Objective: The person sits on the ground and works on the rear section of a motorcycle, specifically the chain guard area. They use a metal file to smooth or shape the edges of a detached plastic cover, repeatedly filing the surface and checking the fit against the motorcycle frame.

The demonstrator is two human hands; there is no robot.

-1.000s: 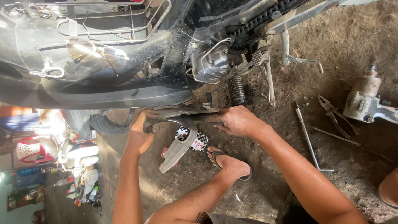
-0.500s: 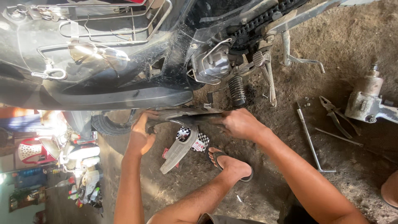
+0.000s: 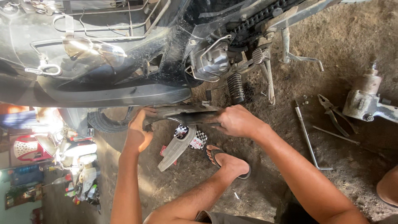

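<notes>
Hands grip a dark plastic panel (image 3: 182, 115) beneath a black motorbike (image 3: 103, 54) on a dirt floor (image 3: 344, 33): left hand (image 3: 139, 132) with fingers curled on one end, right hand (image 3: 236, 121) clamped over the other. Fitting appears under way; next comes careful lining-up against the frame. Pliers (image 3: 333, 110) and an impact wrench (image 3: 367, 101) lie nearby.
</notes>
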